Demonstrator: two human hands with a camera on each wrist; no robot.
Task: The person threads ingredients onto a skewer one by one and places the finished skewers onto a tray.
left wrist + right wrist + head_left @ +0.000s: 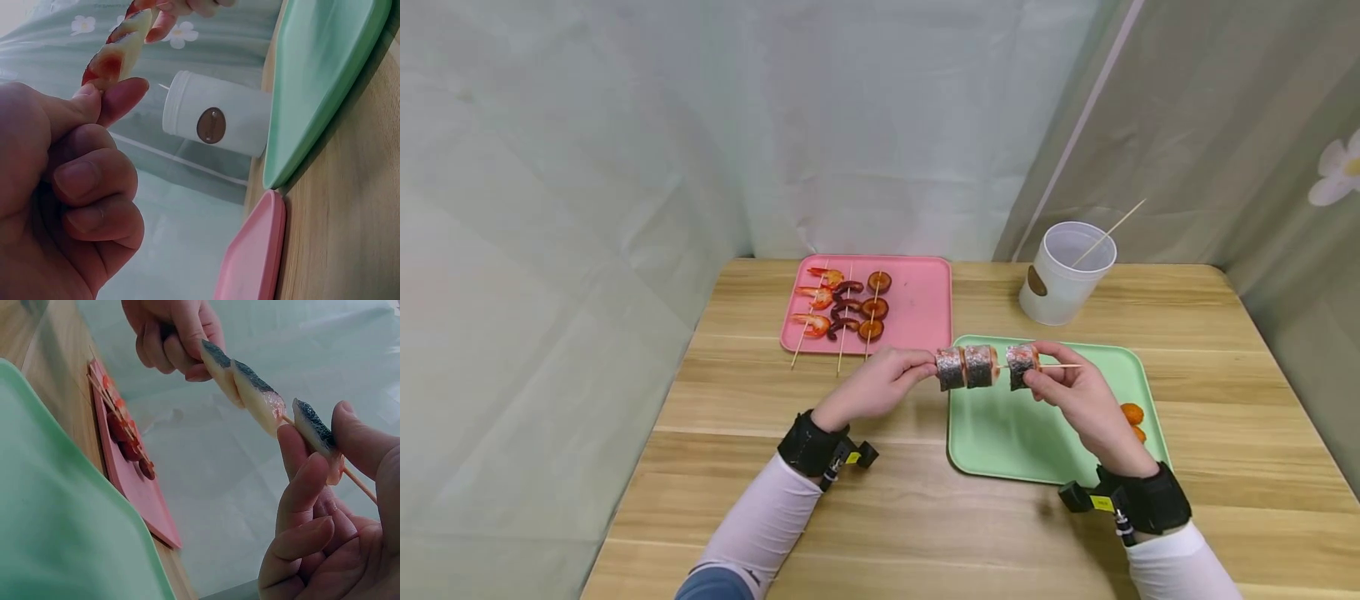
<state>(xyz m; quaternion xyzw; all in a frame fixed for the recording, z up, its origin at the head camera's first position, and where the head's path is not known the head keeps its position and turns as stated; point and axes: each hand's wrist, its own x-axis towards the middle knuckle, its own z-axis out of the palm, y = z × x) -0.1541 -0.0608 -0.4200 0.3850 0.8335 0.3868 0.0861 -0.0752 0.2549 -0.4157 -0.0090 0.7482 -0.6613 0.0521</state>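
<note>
My left hand (880,383) pinches the left end of a thin wooden skewer (1062,365), thumb and forefinger right against the first piece. Threaded on it are fish pieces with dark silvery skin and pale flesh. Two fish pieces (253,387) sit close together near the left hand. A short gap of bare stick parts them from a third fish piece (315,431), which my right hand (1078,400) pinches between thumb and fingers. Past that piece the stick's tip sticks out to the right. The skewer is held level, above the near edge of the trays.
Below the right hand lies a green tray (1022,442) with orange balls (1132,414) at its right side. A pink tray (921,304) behind the left hand bears skewers of shrimp (817,297), dark curled pieces (847,307) and mushroom-like slices (873,308). A white bucket (1051,292) holds one stick.
</note>
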